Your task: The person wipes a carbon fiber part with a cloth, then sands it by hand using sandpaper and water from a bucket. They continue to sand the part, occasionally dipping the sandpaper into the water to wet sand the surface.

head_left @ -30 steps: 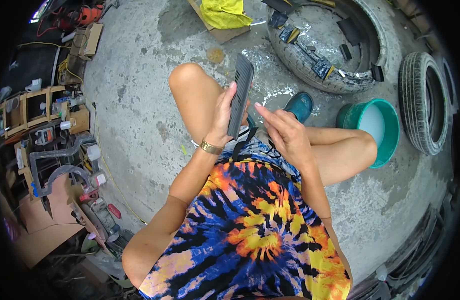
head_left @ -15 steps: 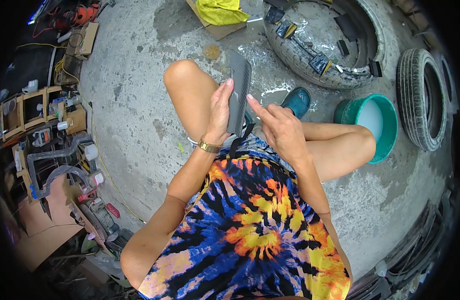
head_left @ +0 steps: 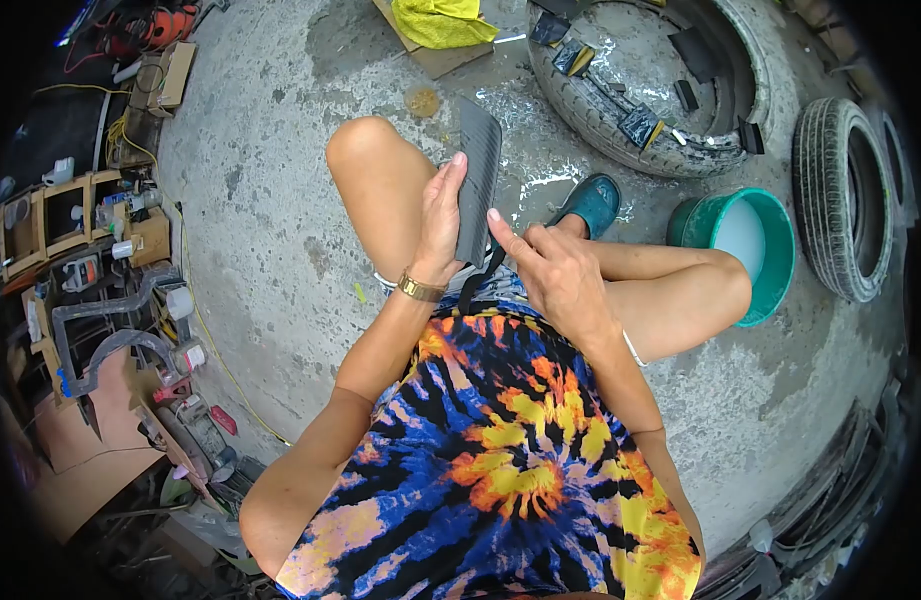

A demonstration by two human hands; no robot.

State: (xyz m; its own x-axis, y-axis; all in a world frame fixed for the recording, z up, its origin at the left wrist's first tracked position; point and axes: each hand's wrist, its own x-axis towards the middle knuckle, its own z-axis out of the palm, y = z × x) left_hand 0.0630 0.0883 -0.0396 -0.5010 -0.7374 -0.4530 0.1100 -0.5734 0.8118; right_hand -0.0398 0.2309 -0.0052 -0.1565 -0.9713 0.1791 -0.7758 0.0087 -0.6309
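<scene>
Since a moment ago my right hand (head_left: 558, 272) has slid down the rubber strip (head_left: 477, 178), fingertip pressed at its lower edge, while my left hand (head_left: 438, 222) grips it upright above my knee (head_left: 365, 150); rubbing looks midway, strip not yet set down.
</scene>
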